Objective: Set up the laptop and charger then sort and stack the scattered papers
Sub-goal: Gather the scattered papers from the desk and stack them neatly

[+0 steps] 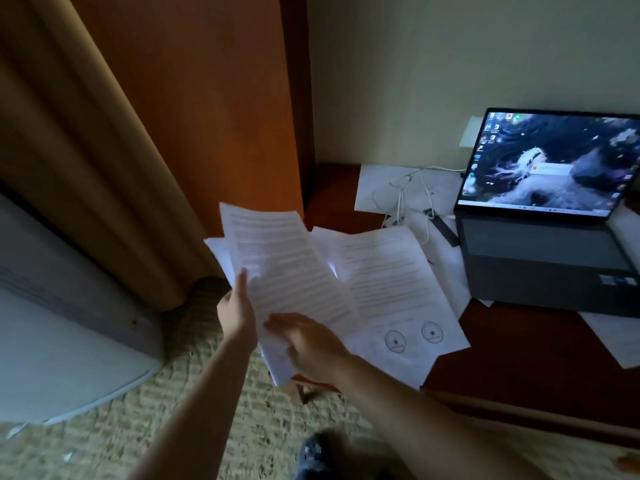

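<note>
- Left hand (236,308) has its grip on a sheaf of papers (280,268), held up over the desk's near left corner; right hand (308,341) lies flat on them, fingers released.
- More sheets (398,289) lie loose on the desk (519,348): sorting looks partly done.
- Far right, the laptop (547,216) is open and lit, with the white charger cable (412,188) beside it: setup looks finished.

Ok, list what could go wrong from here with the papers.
The sheets held by the left hand are fanned out past the desk edge, so one could slip to the carpet. Pulling loose papers near the white charger cable might snag it and tug the laptop.
</note>
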